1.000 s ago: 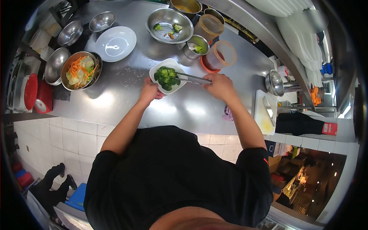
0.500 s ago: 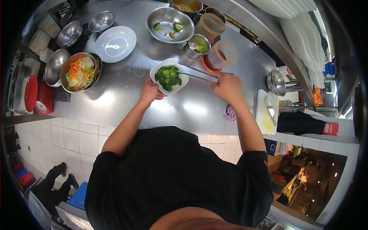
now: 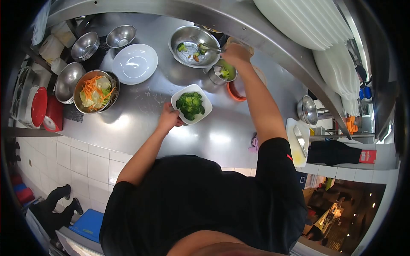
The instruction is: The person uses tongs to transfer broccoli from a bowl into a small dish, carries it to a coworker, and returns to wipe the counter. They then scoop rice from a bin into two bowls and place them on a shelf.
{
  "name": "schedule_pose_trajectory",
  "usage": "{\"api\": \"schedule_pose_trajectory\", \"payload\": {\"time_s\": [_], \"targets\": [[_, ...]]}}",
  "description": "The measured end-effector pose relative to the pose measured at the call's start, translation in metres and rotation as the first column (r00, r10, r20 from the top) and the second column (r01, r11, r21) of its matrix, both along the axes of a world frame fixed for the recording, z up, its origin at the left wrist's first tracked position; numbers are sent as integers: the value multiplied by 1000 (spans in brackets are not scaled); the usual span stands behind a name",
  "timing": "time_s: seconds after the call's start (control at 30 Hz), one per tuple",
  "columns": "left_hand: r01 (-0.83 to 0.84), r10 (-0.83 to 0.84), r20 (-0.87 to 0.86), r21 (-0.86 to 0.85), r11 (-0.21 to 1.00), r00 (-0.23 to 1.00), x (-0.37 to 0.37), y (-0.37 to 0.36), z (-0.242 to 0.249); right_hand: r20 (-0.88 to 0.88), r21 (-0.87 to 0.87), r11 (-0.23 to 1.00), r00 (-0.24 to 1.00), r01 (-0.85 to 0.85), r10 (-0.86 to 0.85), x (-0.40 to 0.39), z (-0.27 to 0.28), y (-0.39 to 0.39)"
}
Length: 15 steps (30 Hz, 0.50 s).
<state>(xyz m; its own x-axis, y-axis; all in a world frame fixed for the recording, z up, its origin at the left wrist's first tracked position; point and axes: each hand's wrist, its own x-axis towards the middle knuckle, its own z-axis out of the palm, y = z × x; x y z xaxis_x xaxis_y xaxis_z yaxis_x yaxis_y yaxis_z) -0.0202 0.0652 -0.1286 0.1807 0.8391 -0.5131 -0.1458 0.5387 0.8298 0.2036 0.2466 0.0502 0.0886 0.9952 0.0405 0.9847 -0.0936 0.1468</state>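
My left hand grips the left edge of a small white square bowl, which holds a mound of green broccoli. Steel tongs are in my right hand, closed around their handle end. The tongs' tips are inside a wide steel bowl, at a piece of broccoli near its right side. Other small broccoli and brownish pieces lie in that bowl. Just below it stands a steel pot with pale green vegetable pieces. My right forearm partly covers the orange-rimmed tubs.
Left on the steel counter are a white plate, a bowl of shredded carrot and cabbage, stacked steel bowls and a red scale. An overhead shelf runs close above my right arm. A cutting board lies at right.
My right hand has moved the tongs from the white bowl forward into the wide steel bowl. My left hand still holds the white bowl. The whole view has shifted slightly.
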Motion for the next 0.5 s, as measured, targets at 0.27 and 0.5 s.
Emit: {"api": "schedule_pose_trajectory", "payload": {"time_s": [0.27,0.5], "targets": [[-29,29,-42,-10,1000,999,-7,12,-4,-117,-71,997,992,34,-42,16,1,-17],[32,-32,-33,13,999,999,1,4,3,-925,-115,985,348,125,-152,54,-9,-182]]}}
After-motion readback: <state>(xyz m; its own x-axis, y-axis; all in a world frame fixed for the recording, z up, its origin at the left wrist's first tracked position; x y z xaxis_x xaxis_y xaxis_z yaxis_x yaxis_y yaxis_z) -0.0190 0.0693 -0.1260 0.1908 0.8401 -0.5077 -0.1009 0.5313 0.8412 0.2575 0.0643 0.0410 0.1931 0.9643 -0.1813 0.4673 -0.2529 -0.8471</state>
